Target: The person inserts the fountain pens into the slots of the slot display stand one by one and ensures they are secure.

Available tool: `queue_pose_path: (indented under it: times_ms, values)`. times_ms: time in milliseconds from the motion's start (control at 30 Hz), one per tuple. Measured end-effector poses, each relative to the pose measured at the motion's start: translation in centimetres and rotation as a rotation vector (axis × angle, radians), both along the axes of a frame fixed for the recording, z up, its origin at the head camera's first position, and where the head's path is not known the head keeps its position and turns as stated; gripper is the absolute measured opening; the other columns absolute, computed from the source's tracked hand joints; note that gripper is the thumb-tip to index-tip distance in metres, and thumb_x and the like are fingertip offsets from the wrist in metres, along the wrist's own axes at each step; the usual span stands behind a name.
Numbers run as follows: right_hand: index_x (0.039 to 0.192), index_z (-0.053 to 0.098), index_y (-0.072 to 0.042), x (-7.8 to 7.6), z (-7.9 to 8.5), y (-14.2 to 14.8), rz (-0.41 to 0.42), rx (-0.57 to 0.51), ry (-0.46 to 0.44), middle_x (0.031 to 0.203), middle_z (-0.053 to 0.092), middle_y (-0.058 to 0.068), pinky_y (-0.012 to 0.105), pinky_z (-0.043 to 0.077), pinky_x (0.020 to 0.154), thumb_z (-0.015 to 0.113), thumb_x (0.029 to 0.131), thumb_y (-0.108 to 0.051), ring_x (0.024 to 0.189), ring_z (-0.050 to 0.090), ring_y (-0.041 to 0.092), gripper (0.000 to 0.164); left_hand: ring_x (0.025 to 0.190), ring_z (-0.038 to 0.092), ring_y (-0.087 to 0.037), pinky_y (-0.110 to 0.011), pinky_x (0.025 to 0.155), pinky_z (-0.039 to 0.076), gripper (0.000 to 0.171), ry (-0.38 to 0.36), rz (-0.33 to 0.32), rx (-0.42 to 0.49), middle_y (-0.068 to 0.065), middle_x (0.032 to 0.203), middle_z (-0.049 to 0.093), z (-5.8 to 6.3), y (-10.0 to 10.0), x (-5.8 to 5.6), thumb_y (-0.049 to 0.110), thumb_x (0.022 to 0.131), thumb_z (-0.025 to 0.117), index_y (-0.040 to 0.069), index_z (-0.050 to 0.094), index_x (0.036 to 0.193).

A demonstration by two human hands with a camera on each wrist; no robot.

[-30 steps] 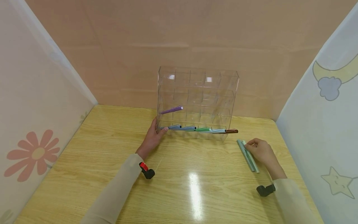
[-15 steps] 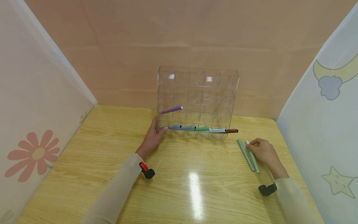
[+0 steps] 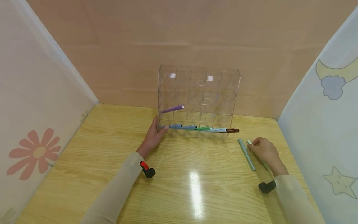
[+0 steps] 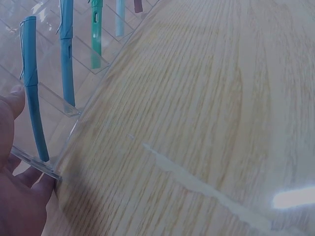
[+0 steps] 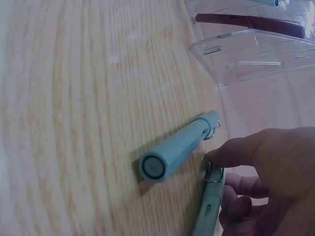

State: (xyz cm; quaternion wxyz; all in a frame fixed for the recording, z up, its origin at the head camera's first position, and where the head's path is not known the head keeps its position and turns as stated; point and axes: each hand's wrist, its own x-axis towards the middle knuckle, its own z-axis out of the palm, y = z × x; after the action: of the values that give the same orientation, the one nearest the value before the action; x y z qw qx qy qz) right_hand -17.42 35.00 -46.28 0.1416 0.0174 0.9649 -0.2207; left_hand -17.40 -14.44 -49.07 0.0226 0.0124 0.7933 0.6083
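A clear acrylic pen rack [image 3: 195,99] stands on the table. My left hand [image 3: 152,137] holds its lower left side, the thumb in front and the other fingers behind the edge. Blue pens [image 4: 30,73], a green pen [image 3: 204,128], a light blue pen [image 3: 218,130] and a brown pen [image 3: 233,130] fill its lowest row. One purple pen [image 3: 172,108] sits a row higher at the left. Right of the rack, my right hand [image 3: 264,151] pinches a pale green pen [image 5: 209,206] near its clip. Beside it lies a grey-green pen [image 3: 246,155], apart from the fingers.
The wooden table [image 3: 179,193] runs between a flowered panel [image 3: 36,93] at left and a panel with moon and star [image 3: 332,130] at right. A plain backdrop [image 3: 139,37] rises just behind the rack. Wrist cameras [image 3: 267,187] are strapped to both arms.
The right hand has moved slightly right with the pale green pen, widening the gap to the grey-green pen. The left hand stays at the rack.
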Motion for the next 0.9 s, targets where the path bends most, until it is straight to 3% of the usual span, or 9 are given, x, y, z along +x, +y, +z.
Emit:
queue_pose_path:
  times_ms: [133, 433, 900]
  values:
    - [0.118, 0.062, 0.003, 0.0, 0.2, 0.0, -0.018, 0.004, 0.009, 0.111, 0.071, 0.025, 0.033, 0.046, 0.068, 0.059, 0.105, -0.039, 0.09, 0.064, 0.031, 0.045, 0.167, 0.018, -0.036, -0.06, 0.131, 0.027, 0.079, 0.005, -0.004, 0.001, -0.009, 0.18, 0.018, 0.1, 0.1, 0.0, 0.028, 0.111, 0.059, 0.023, 0.01, 0.173]
    - [0.121, 0.06, 0.007, 0.4, 1.5, 0.3, -0.011, -0.033, 0.053, 0.115, 0.07, 0.03, 0.042, 0.054, 0.072, 0.057, 0.108, -0.04, 0.093, 0.068, 0.036, 0.048, 0.167, 0.018, -0.037, -0.061, 0.131, 0.028, 0.081, 0.003, -0.009, -0.011, -0.01, 0.181, 0.016, 0.3, 0.1, 0.0, 0.031, 0.111, 0.06, 0.022, 0.009, 0.173]
    - [0.123, 0.062, 0.006, 1.4, 3.6, -0.5, 0.032, -0.076, 0.118, 0.117, 0.068, 0.031, 0.033, 0.051, 0.068, 0.064, 0.107, -0.042, 0.091, 0.068, 0.033, 0.051, 0.167, 0.018, -0.037, -0.06, 0.131, 0.028, 0.083, -0.004, -0.004, -0.017, -0.011, 0.18, 0.016, 0.2, 0.0, 0.1, 0.032, 0.111, 0.06, 0.021, 0.007, 0.173]
